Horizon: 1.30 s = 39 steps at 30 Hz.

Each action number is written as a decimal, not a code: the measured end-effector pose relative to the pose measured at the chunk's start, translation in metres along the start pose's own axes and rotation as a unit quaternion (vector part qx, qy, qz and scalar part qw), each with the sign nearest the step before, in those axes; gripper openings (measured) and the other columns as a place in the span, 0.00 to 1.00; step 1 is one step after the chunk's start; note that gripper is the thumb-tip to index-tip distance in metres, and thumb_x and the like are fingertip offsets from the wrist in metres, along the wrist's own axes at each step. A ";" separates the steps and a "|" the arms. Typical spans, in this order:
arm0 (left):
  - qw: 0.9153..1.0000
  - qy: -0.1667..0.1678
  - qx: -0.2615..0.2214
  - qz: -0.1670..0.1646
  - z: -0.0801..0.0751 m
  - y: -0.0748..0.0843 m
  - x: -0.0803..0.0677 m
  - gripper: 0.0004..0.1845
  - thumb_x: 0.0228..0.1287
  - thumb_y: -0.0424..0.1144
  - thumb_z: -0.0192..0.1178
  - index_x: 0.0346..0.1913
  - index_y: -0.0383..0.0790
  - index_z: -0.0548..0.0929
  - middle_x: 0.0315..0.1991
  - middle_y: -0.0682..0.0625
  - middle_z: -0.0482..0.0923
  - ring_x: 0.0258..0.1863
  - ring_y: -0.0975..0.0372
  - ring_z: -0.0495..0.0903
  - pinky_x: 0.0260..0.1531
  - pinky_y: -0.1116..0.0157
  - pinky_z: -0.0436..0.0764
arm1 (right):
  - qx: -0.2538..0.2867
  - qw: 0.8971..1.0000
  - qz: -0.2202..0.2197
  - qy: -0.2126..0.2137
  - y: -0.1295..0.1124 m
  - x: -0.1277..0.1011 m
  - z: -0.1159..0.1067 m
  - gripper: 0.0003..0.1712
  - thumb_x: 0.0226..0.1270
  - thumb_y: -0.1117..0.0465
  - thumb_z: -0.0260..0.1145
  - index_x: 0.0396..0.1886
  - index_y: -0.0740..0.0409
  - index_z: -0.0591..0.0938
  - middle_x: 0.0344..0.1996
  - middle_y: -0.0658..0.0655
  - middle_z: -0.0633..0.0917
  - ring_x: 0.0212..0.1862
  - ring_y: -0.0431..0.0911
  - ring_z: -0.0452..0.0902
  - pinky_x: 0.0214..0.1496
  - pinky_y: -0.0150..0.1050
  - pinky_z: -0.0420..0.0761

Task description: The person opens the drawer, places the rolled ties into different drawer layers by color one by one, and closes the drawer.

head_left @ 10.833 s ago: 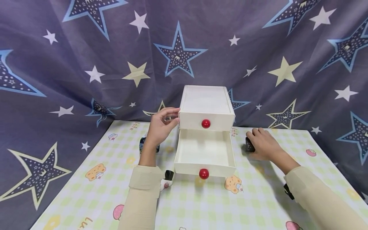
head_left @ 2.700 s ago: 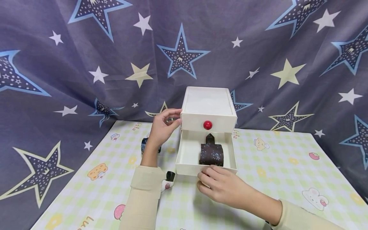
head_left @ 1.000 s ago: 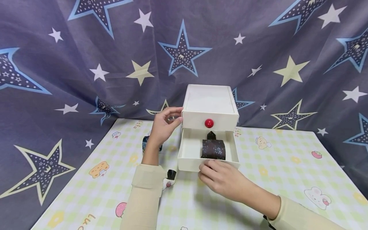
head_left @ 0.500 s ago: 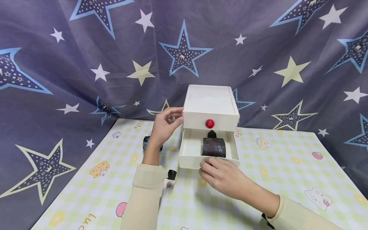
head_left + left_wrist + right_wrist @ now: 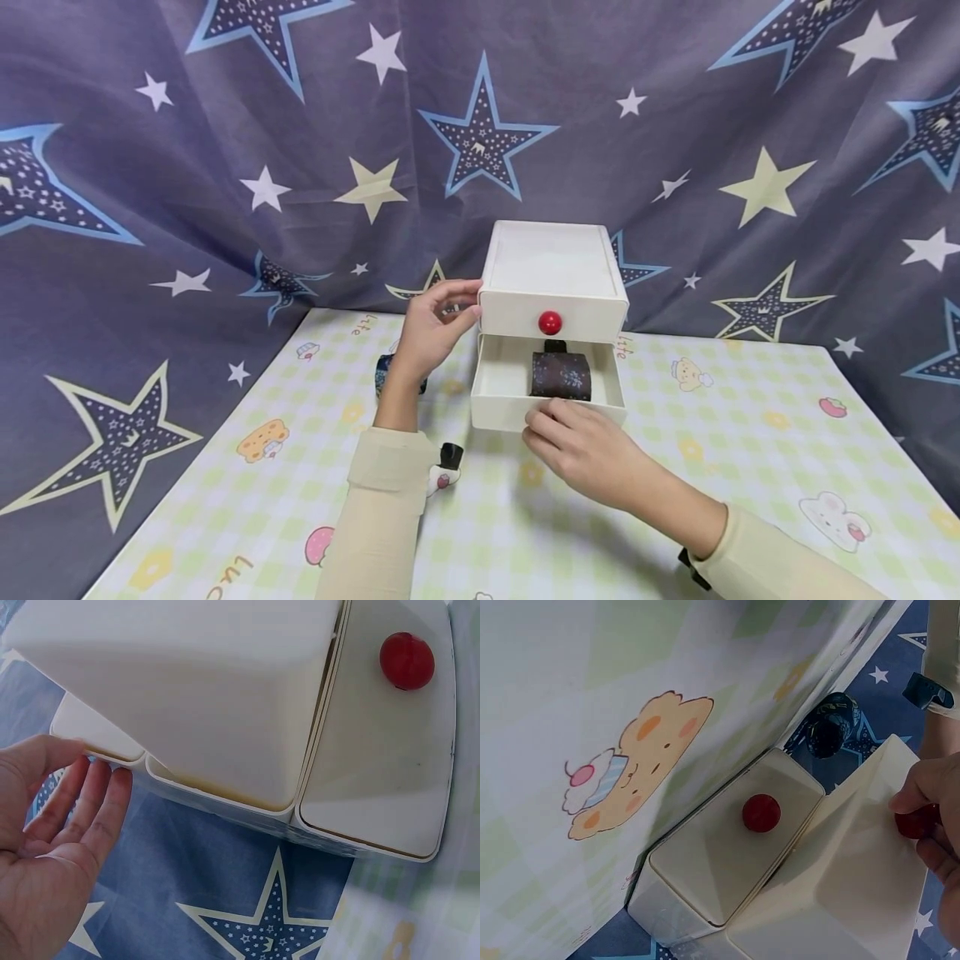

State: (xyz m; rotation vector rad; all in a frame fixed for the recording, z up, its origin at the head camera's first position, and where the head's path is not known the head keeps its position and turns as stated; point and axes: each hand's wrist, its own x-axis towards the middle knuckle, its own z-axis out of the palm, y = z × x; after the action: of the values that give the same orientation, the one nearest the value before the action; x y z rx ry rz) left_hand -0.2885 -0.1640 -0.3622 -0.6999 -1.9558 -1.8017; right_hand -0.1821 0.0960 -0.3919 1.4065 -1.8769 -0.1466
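While the right hand pinches the round red knob of the partly pulled-out middle drawer between thumb and fingers, the left hand is unclenched, its fingertips resting against the side of the white three-tier drawer cabinet near the top drawer. Inside the middle drawer lies a rolled necktie, dark brown with blue flowers, near the front wall, a narrow dark strip running toward the back. Both the top drawer and the bottom drawer are pushed in. Partly hidden behind the left forearm, a blue-patterned fabric roll sits on the checked tablecloth.
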 end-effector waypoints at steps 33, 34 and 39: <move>1.000 -0.008 -0.002 -0.014 0.004 0.030 -0.006 0.18 0.65 0.21 0.64 0.58 0.24 0.82 0.54 0.33 0.81 0.50 0.51 0.82 0.46 0.68 0.82 | 0.012 0.999 0.036 0.017 0.017 0.005 0.020 0.14 0.72 0.68 0.53 0.39 0.62 0.86 0.41 0.55 0.82 0.44 0.51 0.75 0.46 0.39 0.79; 1.000 -0.007 -0.002 -0.014 0.004 0.030 -0.006 0.18 0.65 0.21 0.64 0.58 0.24 0.82 0.54 0.33 0.81 0.50 0.50 0.82 0.46 0.68 0.82 | 0.012 0.999 0.036 0.017 0.017 0.005 0.020 0.14 0.72 0.69 0.52 0.39 0.62 0.86 0.41 0.55 0.82 0.44 0.51 0.75 0.46 0.39 0.79; 1.000 -0.007 -0.005 -0.011 0.004 0.032 -0.006 0.18 0.65 0.21 0.64 0.58 0.24 0.81 0.53 0.32 0.81 0.51 0.46 0.81 0.46 0.68 0.81 | 0.012 0.999 0.034 0.013 0.019 0.006 0.022 0.14 0.71 0.70 0.53 0.40 0.62 0.86 0.41 0.55 0.82 0.44 0.51 0.75 0.47 0.39 0.78</move>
State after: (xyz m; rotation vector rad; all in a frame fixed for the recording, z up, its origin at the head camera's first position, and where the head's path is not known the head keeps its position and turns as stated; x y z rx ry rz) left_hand -0.2644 -0.1593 -0.3405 -0.6979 -1.9721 -1.8244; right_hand -0.2114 0.0909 -0.3946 1.3521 -1.9075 -0.0719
